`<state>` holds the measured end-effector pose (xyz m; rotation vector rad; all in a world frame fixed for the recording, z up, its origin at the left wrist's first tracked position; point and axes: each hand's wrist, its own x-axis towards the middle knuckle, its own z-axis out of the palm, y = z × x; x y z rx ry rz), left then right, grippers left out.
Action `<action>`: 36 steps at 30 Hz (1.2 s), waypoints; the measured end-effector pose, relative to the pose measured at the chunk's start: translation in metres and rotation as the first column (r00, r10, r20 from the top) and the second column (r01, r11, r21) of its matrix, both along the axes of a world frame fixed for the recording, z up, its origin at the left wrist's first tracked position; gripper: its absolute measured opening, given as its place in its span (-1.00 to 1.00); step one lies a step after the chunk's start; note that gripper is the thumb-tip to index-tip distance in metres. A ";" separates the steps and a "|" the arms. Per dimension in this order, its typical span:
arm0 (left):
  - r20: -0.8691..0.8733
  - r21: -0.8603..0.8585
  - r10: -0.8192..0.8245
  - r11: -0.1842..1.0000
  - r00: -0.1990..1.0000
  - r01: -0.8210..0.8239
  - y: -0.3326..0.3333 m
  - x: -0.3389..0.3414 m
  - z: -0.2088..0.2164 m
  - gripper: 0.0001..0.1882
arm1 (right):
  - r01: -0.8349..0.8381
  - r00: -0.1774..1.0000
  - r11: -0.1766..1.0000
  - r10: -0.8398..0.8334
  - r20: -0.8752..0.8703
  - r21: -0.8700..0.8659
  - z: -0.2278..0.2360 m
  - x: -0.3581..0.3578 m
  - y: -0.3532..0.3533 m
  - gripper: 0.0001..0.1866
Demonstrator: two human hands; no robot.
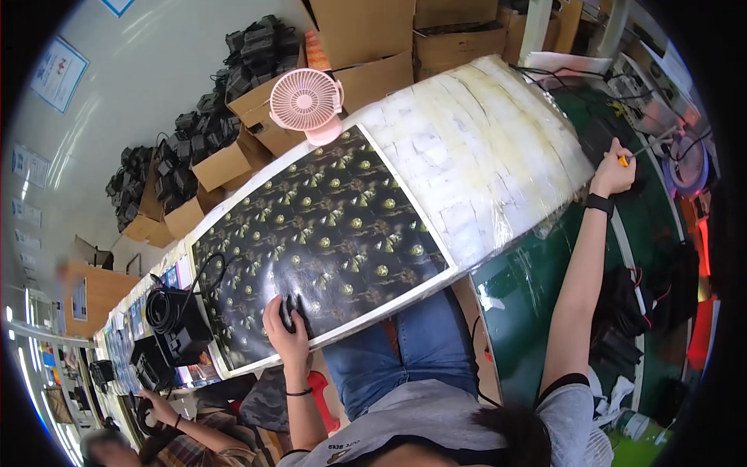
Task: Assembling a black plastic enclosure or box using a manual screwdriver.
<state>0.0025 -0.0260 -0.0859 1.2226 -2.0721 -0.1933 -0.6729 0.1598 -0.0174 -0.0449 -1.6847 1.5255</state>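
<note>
My left hand [286,333] rests on the near part of a dark, flower-patterned sheet [327,226], its fingers curled round a small black part [291,310] whose kind I cannot make out. Far to the right, my right arm stretches out over a green work surface [517,311]. There my right hand [613,173] is closed on a screwdriver [624,161]; its orange handle end shows, and a thin shaft seems to point up and right. A dark, box-like object [597,134] lies just beyond that hand, partly in shadow.
A pink fan [306,105] stands at the sheet's far edge. Black adapters with coiled cables [173,323] lie at left, near a co-worker's hand [159,409]. Cardboard boxes [366,39] and piled black adapters [194,128] lie beyond. A plastic-wrapped white slab [475,148] fills the middle.
</note>
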 end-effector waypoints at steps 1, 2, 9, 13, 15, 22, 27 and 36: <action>-0.001 0.024 0.012 1.000 1.000 -0.012 0.000 -0.002 0.002 -0.55 | -0.035 0.999 0.999 0.035 -0.001 -0.004 0.010 0.015 -0.004 -0.63; -0.002 0.048 0.028 0.998 1.000 -0.028 0.000 -0.004 0.003 -0.56 | -0.019 0.999 0.998 0.015 0.051 0.068 0.015 0.036 -0.009 -0.62; -0.012 -0.018 0.053 0.998 0.999 -0.053 0.003 -0.002 0.003 -0.58 | -0.638 0.767 0.769 0.639 -0.059 0.026 0.045 0.136 -0.051 -0.63; -0.034 -0.005 0.071 0.997 0.997 -0.071 0.006 -0.001 0.006 -0.61 | -0.818 0.574 0.573 0.819 -0.001 -0.052 0.077 0.192 -0.056 -0.60; -0.026 -0.031 0.059 0.998 0.998 -0.060 0.006 0.000 0.009 -0.62 | -0.947 0.298 0.299 0.954 0.026 -0.122 0.076 0.211 -0.063 -0.57; -0.552 0.129 -0.014 0.986 0.834 0.102 0.016 -0.027 0.028 -0.43 | -0.910 -0.407 -0.403 0.819 0.405 -0.099 0.019 0.308 -0.102 -0.57; -0.502 0.025 -0.130 0.986 0.855 0.165 0.012 -0.055 0.062 -0.39 | -0.860 -0.492 -0.377 0.788 0.370 -0.343 -0.003 0.331 -0.119 -0.69; -0.203 -0.305 -0.335 0.915 0.920 0.266 0.021 -0.066 0.034 -0.37 | -0.824 -0.463 -0.249 0.813 0.353 -0.509 -0.020 0.352 -0.122 -0.77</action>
